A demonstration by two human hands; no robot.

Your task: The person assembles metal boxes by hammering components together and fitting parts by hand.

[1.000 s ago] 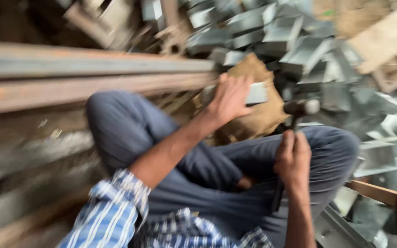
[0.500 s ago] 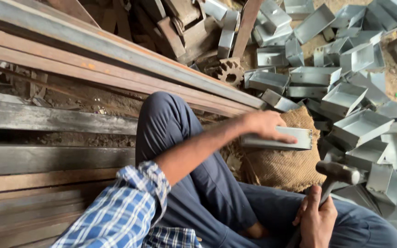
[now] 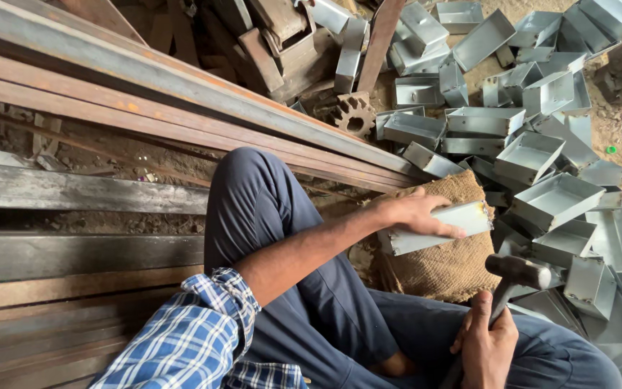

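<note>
Left hand (image 3: 412, 212) pins a folded metal tray (image 3: 437, 227) on the burlap sack (image 3: 440, 263); right hand's (image 3: 487, 346) grip wraps the hammer (image 3: 516, 277), raised; many formed trays (image 3: 541, 155) lie piled beyond.

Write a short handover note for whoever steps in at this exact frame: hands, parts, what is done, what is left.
Left hand presses a folded grey metal piece flat on the burlap sack.
Right hand grips a hammer, head raised just below the piece, not touching it.
Many finished-looking metal trays lie piled beyond the sack; long steel bars run to the left.
Whether this piece has been struck cannot be told.
</note>
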